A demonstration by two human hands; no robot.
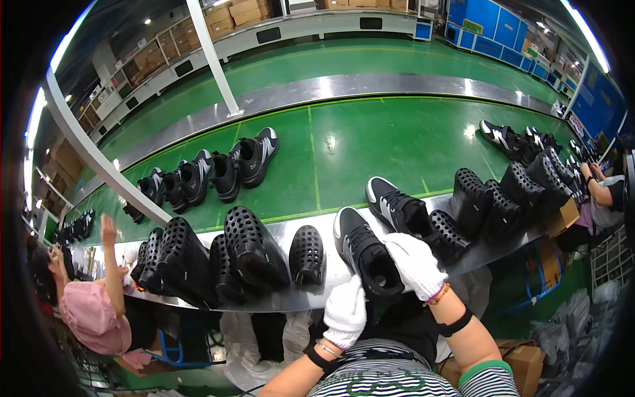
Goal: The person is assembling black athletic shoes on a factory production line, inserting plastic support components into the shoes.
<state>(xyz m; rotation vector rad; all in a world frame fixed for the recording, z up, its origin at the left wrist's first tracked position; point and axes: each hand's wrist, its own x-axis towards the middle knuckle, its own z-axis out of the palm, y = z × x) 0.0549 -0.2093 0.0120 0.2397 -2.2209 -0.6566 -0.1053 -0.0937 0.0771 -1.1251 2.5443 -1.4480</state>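
A black sneaker with a silver-white toe and pale side stripes (362,246) stands at the near edge of the metal ledge, toe pointing away from me. At the left of its heel, my left hand (345,312), in a white knit glove, has its fingers closed on the shoe's edge. My right hand (417,266), gloved the same way, grips the collar from the right; part of its fingers is hidden behind the shoe. The opening between them looks dark. Just beyond lies a matching sneaker (399,206). Left of my hands sits a short black perforated shoe form (307,255).
Taller black perforated forms (250,243) line the ledge (337,281) on the left, and more (471,198) on the right. Sneakers (256,157) rest on the green surface (357,145) beyond. A white post (215,59) rises there. Other people (92,311) work at both sides.
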